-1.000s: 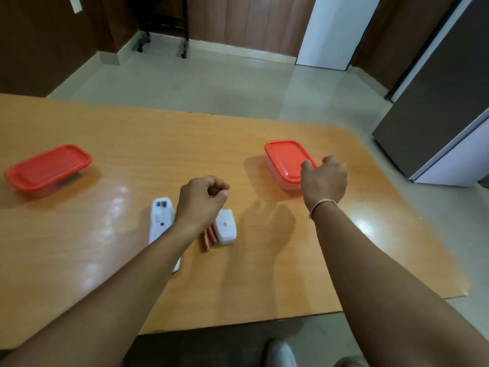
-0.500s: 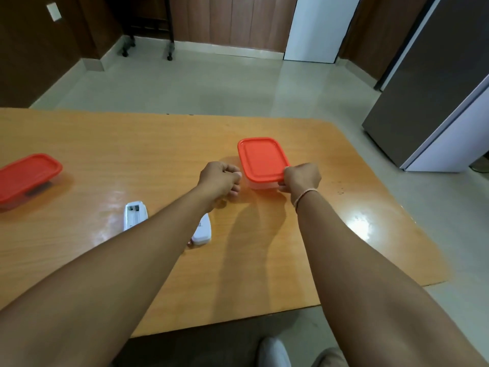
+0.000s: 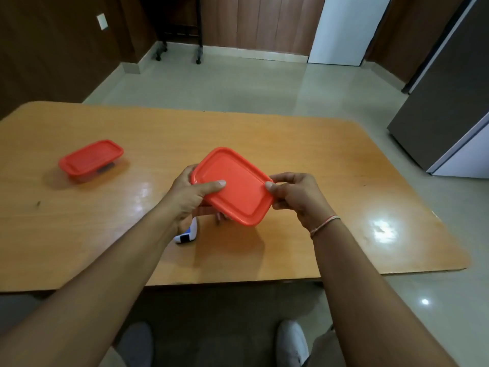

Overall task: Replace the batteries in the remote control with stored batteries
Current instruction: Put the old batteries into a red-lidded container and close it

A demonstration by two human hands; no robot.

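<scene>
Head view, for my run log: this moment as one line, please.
phase: opening stored box | left hand: grips red-lidded box, lifted | right hand: pinches lid edge | lid: still on | remote: on table

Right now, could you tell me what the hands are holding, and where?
Both hands grip the red-lidded container: left hand at its left edge, right hand at its right corner.

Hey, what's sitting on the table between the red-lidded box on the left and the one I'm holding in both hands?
Nothing: in the head view, only bare table separates the left box from the held box.
</scene>
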